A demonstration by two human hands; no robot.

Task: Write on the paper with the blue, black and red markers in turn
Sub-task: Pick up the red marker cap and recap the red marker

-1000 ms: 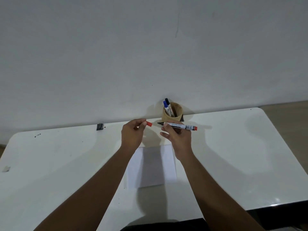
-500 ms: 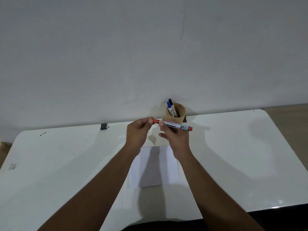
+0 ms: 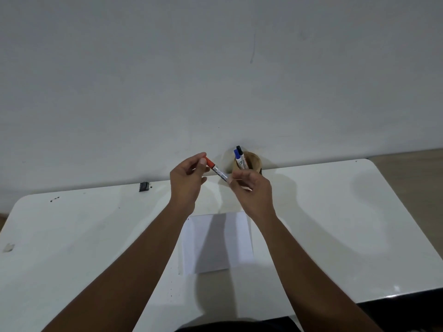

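I hold the red marker [image 3: 217, 170] in the air above the table's far side, its red cap on and pointing up-left. My left hand [image 3: 189, 179] pinches the capped end. The barrel's lower end is gripped by my right hand [image 3: 251, 191]. A white paper [image 3: 217, 243] lies flat on the table below my wrists, partly in my arms' shadow; any writing on it is too faint to make out. The blue marker [image 3: 238, 158] and the black marker [image 3: 241, 155] stand upright in the wooden cup [image 3: 251, 161] by the wall.
The white table [image 3: 335, 224] meets a grey wall at the back. A small black object [image 3: 143, 186] sits at the back edge on the left. A little scrap [image 3: 9, 247] lies near the left edge. Wooden floor shows at right.
One second ago the cap was off in my left hand, apart from the marker. It has since been pushed onto the tip, and the marker has tilted from level to slanting up-left.
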